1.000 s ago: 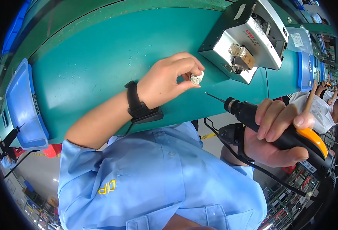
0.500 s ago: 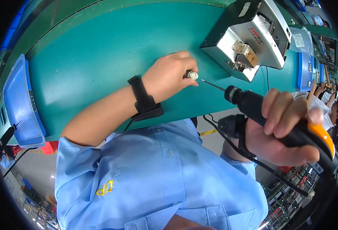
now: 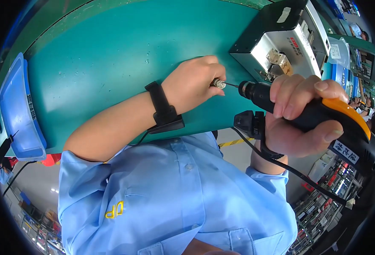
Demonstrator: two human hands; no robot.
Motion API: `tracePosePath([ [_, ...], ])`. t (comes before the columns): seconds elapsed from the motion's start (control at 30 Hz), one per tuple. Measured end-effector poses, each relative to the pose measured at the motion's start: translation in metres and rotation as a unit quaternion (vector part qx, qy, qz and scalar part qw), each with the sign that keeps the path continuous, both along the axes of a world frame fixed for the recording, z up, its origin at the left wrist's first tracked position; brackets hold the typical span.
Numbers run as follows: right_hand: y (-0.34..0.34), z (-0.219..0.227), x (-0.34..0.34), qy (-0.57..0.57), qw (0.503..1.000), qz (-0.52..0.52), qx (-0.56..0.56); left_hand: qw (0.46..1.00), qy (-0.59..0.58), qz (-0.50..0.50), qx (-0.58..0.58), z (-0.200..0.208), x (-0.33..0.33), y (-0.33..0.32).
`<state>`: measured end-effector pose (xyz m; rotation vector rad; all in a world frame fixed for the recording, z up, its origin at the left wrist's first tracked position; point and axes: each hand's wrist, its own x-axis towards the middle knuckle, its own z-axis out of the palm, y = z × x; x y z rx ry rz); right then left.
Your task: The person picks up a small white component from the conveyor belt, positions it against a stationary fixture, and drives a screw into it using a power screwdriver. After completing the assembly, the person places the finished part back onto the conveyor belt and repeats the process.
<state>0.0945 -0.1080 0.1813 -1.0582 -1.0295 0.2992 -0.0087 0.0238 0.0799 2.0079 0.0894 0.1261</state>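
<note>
Between the thumb and fingers of my left hand (image 3: 194,80) is a small round metal connector (image 3: 219,83), its open end facing right. Most of its body is hidden in the grip. My right hand (image 3: 298,114) is wrapped round a black and orange electric screwdriver (image 3: 262,94), held roughly level. The thin bit points left, and its tip meets the face of the connector. Whether the tip sits in a screw is too small to tell. Both wrists wear black straps, and a black block is fixed at the right one.
A black and silver bench machine (image 3: 281,46) stands at the back right of the green table (image 3: 98,63). A blue tray (image 3: 19,114) lies at the left edge, with another screwdriver (image 3: 2,151) beside it. A black cable (image 3: 293,170) trails from the right wrist. Other people are at far right.
My right hand has brought the screwdriver left and up, so its bit now reaches the connector. The left hand still holds the connector, slightly farther right in view.
</note>
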Motion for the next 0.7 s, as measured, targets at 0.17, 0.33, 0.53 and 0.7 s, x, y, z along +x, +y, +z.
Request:
tracePosePath([
  [0.17, 0.002, 0.003, -0.001, -0.010, 1.000, 0.016, -0.014, 1.000, -0.001, -0.005, -0.007, 0.003, 0.000, -0.002],
  [0.33, 0.004, 0.005, -0.005, -0.013, 0.999, 0.009, -0.041, 1.000, -0.020, -0.007, -0.006, 0.003, -0.001, -0.004],
  [0.53, 0.013, 0.006, -0.013, -0.021, 0.996, -0.027, -0.078, 1.000, -0.015, -0.010, -0.016, 0.005, -0.001, -0.004],
  [0.7, 0.001, 0.016, -0.008, 0.012, 0.999, -0.033, -0.031, 0.998, -0.050, -0.018, 0.040, -0.004, -0.002, 0.001],
])
